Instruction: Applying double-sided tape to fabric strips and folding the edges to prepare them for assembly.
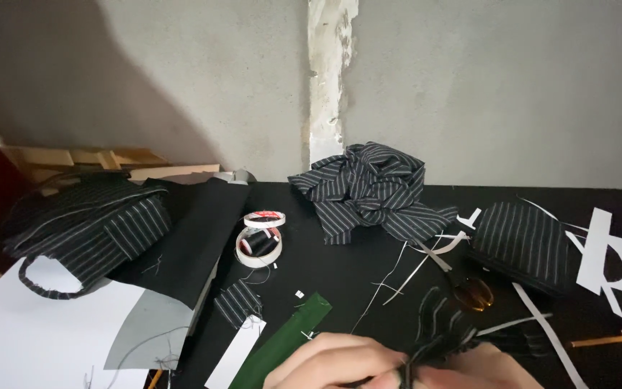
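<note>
Striped fabric strip (437, 338), near edge of the black surface (368, 266), looks light, limp and fray-prone, pinched between left hand (336, 360) and right hand (480, 367), each grip clamped on its end.

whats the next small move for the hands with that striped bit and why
Probably lift the pinched striped fabric piece up into view: both the left hand and right hand sit at the frame's bottom edge, so the grip is half hidden.

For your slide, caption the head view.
Both hands pinch a small striped fabric piece over a black table strewn with scraps.
</note>
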